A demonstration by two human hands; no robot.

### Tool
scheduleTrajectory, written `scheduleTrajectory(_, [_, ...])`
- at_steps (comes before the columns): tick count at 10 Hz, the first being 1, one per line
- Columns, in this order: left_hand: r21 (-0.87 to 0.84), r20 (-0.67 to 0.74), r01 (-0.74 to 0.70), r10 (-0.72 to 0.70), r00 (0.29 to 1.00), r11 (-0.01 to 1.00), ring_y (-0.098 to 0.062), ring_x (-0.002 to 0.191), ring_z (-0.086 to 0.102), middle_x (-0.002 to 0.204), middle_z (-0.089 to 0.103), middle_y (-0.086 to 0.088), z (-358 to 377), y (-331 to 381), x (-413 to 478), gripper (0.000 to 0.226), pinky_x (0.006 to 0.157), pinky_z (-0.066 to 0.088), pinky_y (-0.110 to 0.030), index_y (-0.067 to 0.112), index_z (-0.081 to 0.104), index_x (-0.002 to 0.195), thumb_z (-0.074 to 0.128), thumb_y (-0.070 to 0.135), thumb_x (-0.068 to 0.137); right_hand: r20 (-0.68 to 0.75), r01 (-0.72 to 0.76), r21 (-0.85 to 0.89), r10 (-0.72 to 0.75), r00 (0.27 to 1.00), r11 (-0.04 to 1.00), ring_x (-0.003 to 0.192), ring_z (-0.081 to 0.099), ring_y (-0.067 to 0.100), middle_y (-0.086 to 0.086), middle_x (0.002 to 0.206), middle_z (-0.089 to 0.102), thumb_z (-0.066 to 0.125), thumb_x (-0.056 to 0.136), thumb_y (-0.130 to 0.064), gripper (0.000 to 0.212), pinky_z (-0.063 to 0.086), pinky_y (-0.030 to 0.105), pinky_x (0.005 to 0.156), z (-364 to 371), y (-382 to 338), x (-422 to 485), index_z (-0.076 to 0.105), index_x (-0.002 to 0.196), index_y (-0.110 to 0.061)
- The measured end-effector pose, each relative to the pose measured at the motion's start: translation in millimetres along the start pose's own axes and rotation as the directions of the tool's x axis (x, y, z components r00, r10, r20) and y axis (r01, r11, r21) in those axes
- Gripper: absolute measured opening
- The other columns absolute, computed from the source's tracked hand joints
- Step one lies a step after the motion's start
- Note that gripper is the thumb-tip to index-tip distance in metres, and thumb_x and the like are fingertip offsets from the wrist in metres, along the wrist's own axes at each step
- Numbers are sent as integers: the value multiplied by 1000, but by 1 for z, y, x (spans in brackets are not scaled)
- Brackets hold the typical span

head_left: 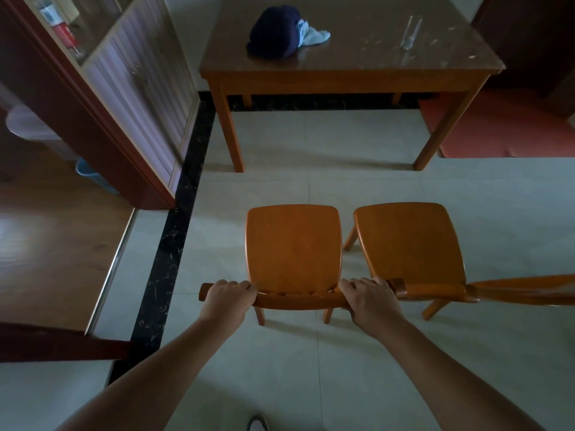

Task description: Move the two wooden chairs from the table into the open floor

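Two orange wooden chairs stand side by side on the pale tiled floor, well in front of the wooden table [342, 77]. The left chair [292, 244] faces the table, its seat towards it. My left hand [227, 298] grips the left end of its top backrest rail, and my right hand [370, 298] grips the right end of the same rail. The right chair [407, 241] stands close beside it, its backrest rail running off to the right edge. Nobody holds that chair.
A dark blue bundle with a light blue cloth [280, 31] and a clear glass [409, 32] lie on the table. A cabinet with a ribbed door [137, 88] stands on the left, beside a black floor strip [174, 244]. A red mat [497, 126] lies at right.
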State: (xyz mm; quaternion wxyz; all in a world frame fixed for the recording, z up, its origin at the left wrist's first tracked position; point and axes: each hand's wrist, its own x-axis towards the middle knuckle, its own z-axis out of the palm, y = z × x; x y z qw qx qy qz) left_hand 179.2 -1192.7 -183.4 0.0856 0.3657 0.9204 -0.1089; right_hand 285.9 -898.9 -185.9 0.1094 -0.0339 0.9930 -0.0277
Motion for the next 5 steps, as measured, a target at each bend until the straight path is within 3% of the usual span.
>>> scheduleTrajectory(1, [-153,-32,-67,63,997,986,-15,106,69,122,71,8,1,-5,-3,60,97,50,-35,26,53,133,68,60,86,83,-13,34,10,996,999,105,65,21,-4,110,69,46,85,-79,63,43,41,94,-8,-1,-1,51,120,-26])
scheduleTrajectory(2, [-459,69,-20,58,996,888,-18,136,49,154,47,9,-14,-10,-12,96,110,40,-45,43,18,155,45,90,75,91,-56,262,33,995,963,121,60,22,-1,131,66,24,75,-98,98,43,46,104,-22,-7,-10,49,138,-29])
scheduleTrajectory(3, [-748,-42,29,-91,995,663,-10,143,37,159,34,19,-40,-4,-15,71,111,39,-43,62,12,148,37,85,86,7,-143,571,169,986,808,133,54,25,3,149,55,16,79,-95,95,46,51,107,-48,-20,-15,40,148,-35])
scheduleTrajectory(4, [-894,-173,-28,-286,942,447,-2,141,38,159,34,19,-78,9,-11,63,110,37,-34,48,27,153,38,73,95,-145,-39,842,296,944,538,140,50,22,0,156,48,25,86,-86,85,47,48,108,-81,-38,-14,40,150,-32])
scheduleTrajectory(5, [-923,-322,-186,-416,851,336,15,132,42,156,44,8,-129,25,-11,65,100,37,-8,28,37,153,38,63,99,-301,185,934,391,870,306,134,50,-2,-13,152,48,38,89,-80,78,46,22,105,-127,-49,-15,42,150,-32])
